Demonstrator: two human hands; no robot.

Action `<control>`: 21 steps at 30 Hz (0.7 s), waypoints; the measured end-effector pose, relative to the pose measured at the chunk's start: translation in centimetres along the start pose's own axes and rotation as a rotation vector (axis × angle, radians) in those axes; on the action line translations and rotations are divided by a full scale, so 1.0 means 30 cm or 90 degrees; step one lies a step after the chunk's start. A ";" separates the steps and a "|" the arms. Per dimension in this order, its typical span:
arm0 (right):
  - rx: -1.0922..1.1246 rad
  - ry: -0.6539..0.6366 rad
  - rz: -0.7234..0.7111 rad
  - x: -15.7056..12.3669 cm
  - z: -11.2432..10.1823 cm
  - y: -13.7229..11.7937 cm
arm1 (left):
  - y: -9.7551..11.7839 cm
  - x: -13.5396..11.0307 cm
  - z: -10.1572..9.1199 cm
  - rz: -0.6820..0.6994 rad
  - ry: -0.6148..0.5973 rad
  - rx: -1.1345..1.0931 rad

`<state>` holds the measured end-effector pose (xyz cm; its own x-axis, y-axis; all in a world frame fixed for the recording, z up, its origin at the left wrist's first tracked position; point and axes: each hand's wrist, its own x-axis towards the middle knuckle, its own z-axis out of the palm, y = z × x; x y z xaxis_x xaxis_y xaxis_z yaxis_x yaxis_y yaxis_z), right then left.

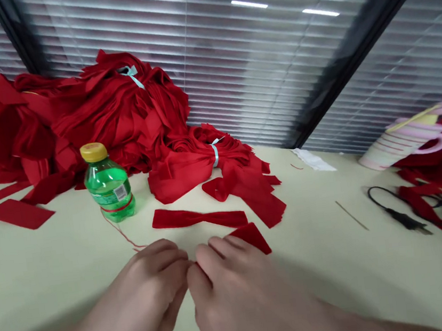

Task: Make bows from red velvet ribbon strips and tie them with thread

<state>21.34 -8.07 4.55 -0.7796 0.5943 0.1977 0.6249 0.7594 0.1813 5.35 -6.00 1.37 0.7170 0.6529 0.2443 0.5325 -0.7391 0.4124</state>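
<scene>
My left hand (157, 283) and my right hand (234, 287) meet low in the middle of the view, with fingers curled and tips pinched together. From behind the right fingers a red fabric strip (253, 238) sticks out, apparently held there. A thin red thread (121, 232) runs from a green bottle (109, 187) with a yellow cap to behind the left knuckles. What the left fingertips pinch is hidden. Just beyond both hands lies a red fabric piece gathered at its middle (199, 217).
A large red fabric heap (117, 108) and a tied red bundle (204, 157) lie along the blinds (242, 77). At the right are a tilted striped mug (403, 138), a black plug (407, 221) with its cord, and more red strips. White paper (314, 159) lies near the back edge.
</scene>
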 end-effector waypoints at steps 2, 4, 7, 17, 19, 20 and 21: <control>-0.035 0.107 0.050 -0.003 0.039 -0.025 | -0.013 0.005 -0.003 -0.037 0.042 -0.027; -0.049 0.206 0.104 -0.011 0.073 -0.031 | -0.027 0.012 -0.008 -0.063 0.089 -0.070; -0.017 0.249 0.160 -0.020 0.107 -0.023 | -0.045 0.023 -0.016 -0.118 0.126 -0.139; 0.218 0.253 0.170 -0.037 0.134 0.022 | -0.060 0.059 -0.022 -0.349 0.086 -0.585; 0.304 0.234 0.194 -0.044 0.129 0.031 | -0.063 0.061 -0.023 -0.367 0.086 -0.663; 0.345 0.221 0.209 -0.047 0.127 0.035 | -0.064 0.062 -0.022 -0.375 0.085 -0.711; 0.383 0.209 0.223 -0.049 0.125 0.038 | -0.065 0.062 -0.019 -0.383 0.084 -0.760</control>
<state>23.03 -7.09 0.86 -0.4289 0.7890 0.4399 0.6289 0.6104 -0.4817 5.37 -3.26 1.53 0.4269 0.8842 -0.1897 -0.0166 0.2174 0.9759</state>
